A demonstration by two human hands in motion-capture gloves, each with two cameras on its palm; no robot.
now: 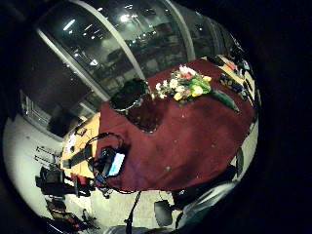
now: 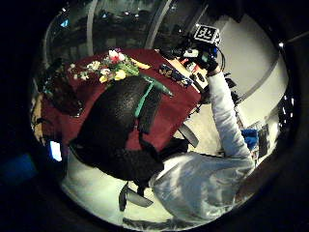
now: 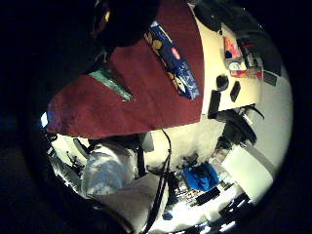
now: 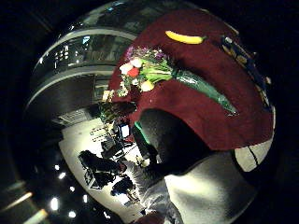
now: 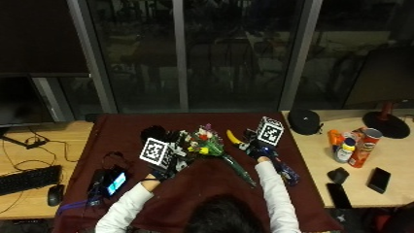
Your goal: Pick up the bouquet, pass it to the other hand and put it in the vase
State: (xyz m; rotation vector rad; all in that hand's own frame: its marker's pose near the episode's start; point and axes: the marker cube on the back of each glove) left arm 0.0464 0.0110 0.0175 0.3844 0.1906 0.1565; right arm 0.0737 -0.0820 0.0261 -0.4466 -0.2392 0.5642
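We see the bouquet (image 5: 208, 143) lying on the dark red tablecloth (image 5: 129, 145), its green-wrapped stems pointing toward the person; the dark glass vase (image 5: 156, 134) stands just beside the blooms; a banana (image 5: 232, 137) lies near the flowers on the other side; the left hand (image 5: 162, 162) and the right hand (image 5: 260, 145) are raised either side of the bouquet, neither touching it; whether their fingers are spread or curled we cannot tell.
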